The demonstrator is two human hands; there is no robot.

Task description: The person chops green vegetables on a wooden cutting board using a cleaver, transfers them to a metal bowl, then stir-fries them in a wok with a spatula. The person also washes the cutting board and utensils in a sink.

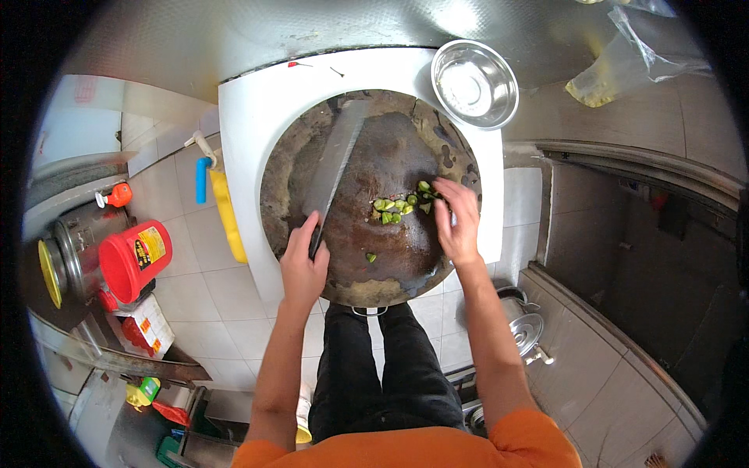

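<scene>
My left hand [305, 257] is closed around the black handle of a large kitchen knife [341, 155]. The broad blade points away from me across the left part of a round wooden chopping block [363, 281]. Cut green pepper pieces [393, 206] lie in a small heap right of the block's middle. At the heap's right end is my right hand [458, 219], thumb apart from curved fingers, fingertips at a few more green pieces [425, 188] that they partly hide. One stray green piece [371, 257] lies nearer me.
A steel bowl [474, 85] stands on the far right corner of the white board [243, 117] around the block. Beyond the block are a red chilli scrap [293, 64] and a stem [337, 72]. To the left stand a red bucket [134, 260] and an orange pump bottle [120, 195].
</scene>
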